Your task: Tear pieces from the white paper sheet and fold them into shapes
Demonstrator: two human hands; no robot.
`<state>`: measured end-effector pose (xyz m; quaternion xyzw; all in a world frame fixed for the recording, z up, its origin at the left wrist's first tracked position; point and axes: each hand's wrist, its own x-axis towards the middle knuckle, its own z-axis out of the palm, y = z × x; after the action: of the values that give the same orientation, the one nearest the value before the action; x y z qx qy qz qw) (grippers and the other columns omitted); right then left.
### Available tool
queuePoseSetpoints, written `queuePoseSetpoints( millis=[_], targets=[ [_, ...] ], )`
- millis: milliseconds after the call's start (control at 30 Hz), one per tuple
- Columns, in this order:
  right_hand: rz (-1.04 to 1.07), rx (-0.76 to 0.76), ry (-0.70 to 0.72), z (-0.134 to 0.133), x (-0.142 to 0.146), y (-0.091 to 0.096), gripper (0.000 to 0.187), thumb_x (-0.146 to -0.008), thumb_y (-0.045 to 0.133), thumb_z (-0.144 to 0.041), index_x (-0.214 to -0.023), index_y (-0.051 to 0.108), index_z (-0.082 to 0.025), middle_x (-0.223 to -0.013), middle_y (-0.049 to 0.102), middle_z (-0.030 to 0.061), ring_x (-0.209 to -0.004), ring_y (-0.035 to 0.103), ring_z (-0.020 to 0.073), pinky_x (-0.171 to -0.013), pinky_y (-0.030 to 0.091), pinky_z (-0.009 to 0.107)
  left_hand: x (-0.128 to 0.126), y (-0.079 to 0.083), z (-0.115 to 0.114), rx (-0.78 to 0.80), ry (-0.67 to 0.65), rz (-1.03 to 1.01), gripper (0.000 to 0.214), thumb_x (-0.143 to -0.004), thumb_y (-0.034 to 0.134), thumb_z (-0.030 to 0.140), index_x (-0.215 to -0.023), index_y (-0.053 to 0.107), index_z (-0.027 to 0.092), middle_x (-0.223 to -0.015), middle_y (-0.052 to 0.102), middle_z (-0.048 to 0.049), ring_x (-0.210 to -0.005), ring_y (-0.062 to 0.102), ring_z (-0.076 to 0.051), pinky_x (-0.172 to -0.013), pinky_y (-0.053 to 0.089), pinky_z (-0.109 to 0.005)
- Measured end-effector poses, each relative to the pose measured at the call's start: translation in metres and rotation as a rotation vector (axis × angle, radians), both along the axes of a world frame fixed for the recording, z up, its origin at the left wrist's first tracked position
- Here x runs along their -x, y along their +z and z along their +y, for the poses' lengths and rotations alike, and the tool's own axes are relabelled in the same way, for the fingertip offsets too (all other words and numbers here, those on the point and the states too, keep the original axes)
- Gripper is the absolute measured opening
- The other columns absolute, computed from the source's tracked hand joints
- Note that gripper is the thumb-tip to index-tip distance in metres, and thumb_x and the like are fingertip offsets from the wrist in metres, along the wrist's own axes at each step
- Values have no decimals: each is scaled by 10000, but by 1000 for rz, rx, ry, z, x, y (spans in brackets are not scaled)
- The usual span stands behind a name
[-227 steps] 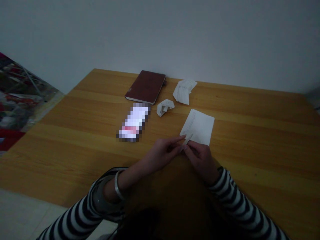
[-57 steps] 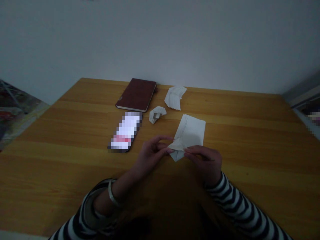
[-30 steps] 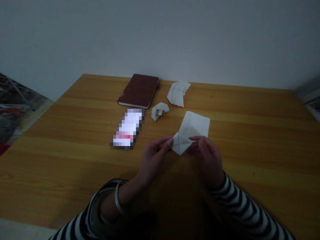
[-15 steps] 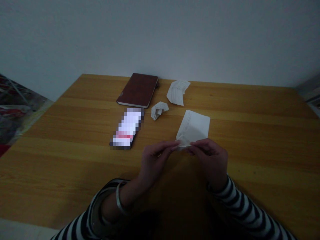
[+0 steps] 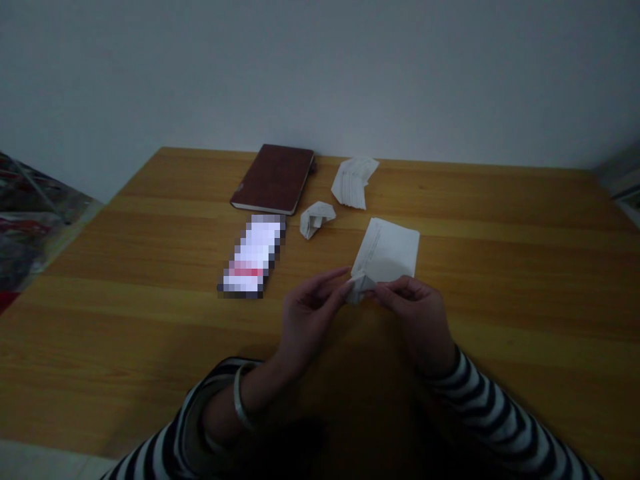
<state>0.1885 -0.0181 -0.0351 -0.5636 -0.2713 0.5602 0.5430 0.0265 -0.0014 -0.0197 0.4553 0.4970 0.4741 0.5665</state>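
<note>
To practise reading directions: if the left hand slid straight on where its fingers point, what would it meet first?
The left hand points forward-right, so it would first meet the small folded paper pinched between it and the right hand; beyond, probably, the flat white sheet.

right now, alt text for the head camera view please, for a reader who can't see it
The person's left hand and right hand, in striped sleeves, pinch a small folded paper between them over a wooden table. Beyond it lie a flat white sheet, a crumpled paper, a stack of folded papers and a maroon notebook.
</note>
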Motion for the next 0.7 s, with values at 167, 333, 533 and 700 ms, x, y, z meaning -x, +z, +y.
queuePoseSetpoints(
  millis=[167,333,533,700],
  targets=[
    [91,0,-70,-1,4,2,256,-617,853,-231,-778,658,-189,-638,745,-2,-618,730,155,-589,576,224,-1,1,3,155,-1,-110,432,-782,764,289,-1167,643,132,-816,788,-64,-743,748,-179,-723,607,-272],
    [-58,-162,-35,-4,4,6,300,-689,796,-206,-904,586,-218,-625,723,-38,-582,718,155,-583,587,248,4,0,9,192,-115,-88,402,-810,733,311,-1164,673,132,-872,787,-82,-767,741,-176,-738,598,-278],
    [-182,-235,24,-9,6,9,272,-728,775,-209,-897,562,-223,-706,734,-13,-627,723,154,-611,594,250,7,3,14,132,-165,30,135,-744,787,267,-811,771,152,-832,785,-65,-713,726,-166,-684,582,-247],
    [-57,-254,72,-4,-4,10,277,-892,607,-317,-1146,533,-234,-867,760,31,-617,709,150,-566,574,272,11,5,15,156,-77,-17,149,-743,790,294,-816,772,165,-791,783,-53,-645,706,-128,-626,566,-210]
  ],
)
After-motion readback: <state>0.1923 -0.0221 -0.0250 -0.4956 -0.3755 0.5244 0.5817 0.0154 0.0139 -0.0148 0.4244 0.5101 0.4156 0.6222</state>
